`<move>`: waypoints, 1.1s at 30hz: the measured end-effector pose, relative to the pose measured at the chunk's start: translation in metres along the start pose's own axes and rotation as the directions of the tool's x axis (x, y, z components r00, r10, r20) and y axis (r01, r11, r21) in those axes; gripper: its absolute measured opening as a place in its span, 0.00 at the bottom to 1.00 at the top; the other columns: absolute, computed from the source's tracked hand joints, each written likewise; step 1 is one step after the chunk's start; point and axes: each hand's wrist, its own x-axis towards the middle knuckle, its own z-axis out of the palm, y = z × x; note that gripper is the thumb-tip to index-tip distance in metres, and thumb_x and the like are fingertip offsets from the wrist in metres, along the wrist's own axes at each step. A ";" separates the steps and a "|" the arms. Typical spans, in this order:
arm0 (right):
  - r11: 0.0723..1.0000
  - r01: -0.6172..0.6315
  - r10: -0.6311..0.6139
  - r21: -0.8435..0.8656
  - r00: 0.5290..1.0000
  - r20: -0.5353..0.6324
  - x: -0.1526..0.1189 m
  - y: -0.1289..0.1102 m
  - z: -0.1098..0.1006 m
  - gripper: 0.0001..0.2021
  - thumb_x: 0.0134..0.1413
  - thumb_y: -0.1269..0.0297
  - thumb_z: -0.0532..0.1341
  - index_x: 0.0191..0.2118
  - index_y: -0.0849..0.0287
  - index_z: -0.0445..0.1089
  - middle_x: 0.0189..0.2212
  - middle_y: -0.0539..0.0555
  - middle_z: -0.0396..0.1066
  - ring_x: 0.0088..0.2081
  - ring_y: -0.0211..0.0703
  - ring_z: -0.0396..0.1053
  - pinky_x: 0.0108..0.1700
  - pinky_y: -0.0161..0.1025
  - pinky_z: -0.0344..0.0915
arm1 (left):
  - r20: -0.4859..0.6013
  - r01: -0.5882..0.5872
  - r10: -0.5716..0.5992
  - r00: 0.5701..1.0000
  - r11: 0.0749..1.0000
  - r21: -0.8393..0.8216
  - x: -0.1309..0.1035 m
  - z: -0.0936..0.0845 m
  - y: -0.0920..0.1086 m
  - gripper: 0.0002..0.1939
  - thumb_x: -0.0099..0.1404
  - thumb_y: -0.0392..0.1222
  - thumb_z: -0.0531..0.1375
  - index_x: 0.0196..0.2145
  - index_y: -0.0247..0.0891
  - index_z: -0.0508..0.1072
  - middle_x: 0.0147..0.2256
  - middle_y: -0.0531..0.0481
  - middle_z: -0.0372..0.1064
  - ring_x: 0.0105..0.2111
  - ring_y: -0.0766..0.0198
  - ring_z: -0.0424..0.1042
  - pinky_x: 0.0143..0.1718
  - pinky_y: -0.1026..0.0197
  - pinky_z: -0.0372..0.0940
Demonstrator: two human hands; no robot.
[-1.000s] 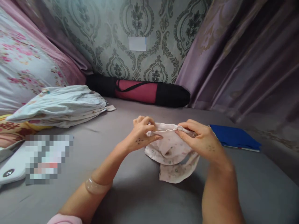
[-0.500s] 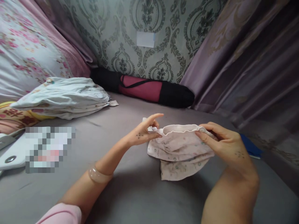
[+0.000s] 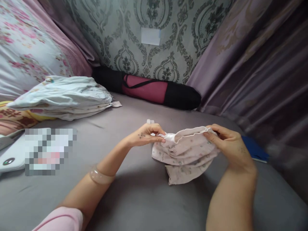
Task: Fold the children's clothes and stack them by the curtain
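Note:
Small pale printed pants (image 3: 185, 154) hang between my hands above the grey sheet, waistband up and legs folded below. My left hand (image 3: 146, 134) is closed in a pinch on the left end of the white elastic waistband. A little white piece, perhaps a label or tie, shows behind its fingers. Gripping the right end of the waistband, my right hand (image 3: 225, 139) has its thumb in front and its fingers partly hidden behind the cloth. Between the hands the waist opening gapes slightly.
A grey-sheeted bed (image 3: 120, 199) lies beneath. At left are a crumpled pale garment (image 3: 69, 96), a floral pillow (image 3: 21, 51) and a white device (image 3: 14, 160) beside a blurred patch. A black-and-red roll bag (image 3: 144, 89) lies along the wall. Something blue (image 3: 255, 149) sits beyond my right hand.
My left fingers, with the index stretched out before, have closed onto the waistband's left end. The waist opening has narrowed and shifted right. My right hand keeps its grip.

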 end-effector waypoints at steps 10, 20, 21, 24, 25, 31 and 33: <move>0.999 -0.029 0.028 0.035 0.999 0.035 0.014 0.027 0.009 0.18 0.46 0.50 0.67 0.41 0.54 0.77 0.37 0.52 0.75 0.40 0.47 0.71 0.42 0.41 0.67 | -0.070 0.067 -0.069 0.995 0.997 -0.033 -0.002 0.001 0.013 0.15 0.66 0.51 0.56 0.38 0.36 0.74 0.32 0.48 0.68 0.33 0.65 0.66 0.35 0.63 0.62; 0.993 0.047 -0.057 0.112 0.994 0.091 0.025 -0.004 0.022 0.20 0.48 0.47 0.65 0.39 0.60 0.76 0.33 0.52 0.75 0.34 0.41 0.69 0.36 0.36 0.64 | -0.336 0.072 0.022 0.942 0.961 0.266 0.012 -0.029 0.052 0.15 0.56 0.51 0.65 0.31 0.34 0.76 0.25 0.52 0.67 0.24 0.69 0.63 0.23 0.67 0.56; 0.991 0.067 -0.079 0.118 0.992 0.099 0.028 -0.008 0.021 0.20 0.48 0.47 0.65 0.39 0.59 0.76 0.33 0.52 0.75 0.34 0.41 0.69 0.36 0.36 0.64 | -0.358 0.052 0.062 0.932 0.953 0.299 0.016 -0.035 0.059 0.14 0.56 0.51 0.65 0.31 0.35 0.77 0.26 0.51 0.69 0.26 0.68 0.64 0.25 0.67 0.57; 0.982 0.112 -0.128 0.155 0.987 0.099 0.040 -0.023 0.013 0.21 0.47 0.45 0.65 0.39 0.58 0.77 0.33 0.51 0.75 0.34 0.42 0.70 0.35 0.37 0.65 | -0.391 0.000 0.175 0.904 0.913 0.408 0.029 -0.050 0.082 0.13 0.56 0.48 0.65 0.31 0.35 0.79 0.30 0.49 0.71 0.29 0.66 0.67 0.29 0.66 0.60; 0.979 0.120 -0.137 0.168 0.986 0.094 0.044 -0.030 0.009 0.22 0.46 0.44 0.65 0.40 0.58 0.77 0.33 0.51 0.75 0.34 0.42 0.70 0.35 0.37 0.65 | -0.395 -0.006 0.199 0.897 0.898 0.439 0.033 -0.055 0.091 0.12 0.56 0.48 0.64 0.31 0.35 0.79 0.30 0.49 0.72 0.30 0.66 0.68 0.29 0.66 0.61; 0.959 0.270 -0.272 0.081 0.962 0.006 0.060 -0.085 -0.020 0.23 0.46 0.42 0.65 0.40 0.56 0.77 0.34 0.52 0.76 0.37 0.46 0.72 0.34 0.38 0.67 | -0.449 -0.023 0.303 0.841 0.848 0.530 0.050 -0.066 0.144 0.13 0.56 0.47 0.64 0.31 0.33 0.78 0.25 0.52 0.69 0.27 0.67 0.66 0.27 0.66 0.60; 0.946 0.323 -0.322 0.000 0.945 -0.062 0.057 -0.102 -0.027 0.21 0.47 0.44 0.65 0.38 0.56 0.77 0.33 0.52 0.76 0.37 0.47 0.72 0.34 0.38 0.67 | -0.472 -0.041 0.313 0.824 0.865 0.501 0.047 -0.065 0.160 0.14 0.56 0.48 0.64 0.31 0.33 0.78 0.24 0.52 0.68 0.25 0.69 0.66 0.25 0.67 0.60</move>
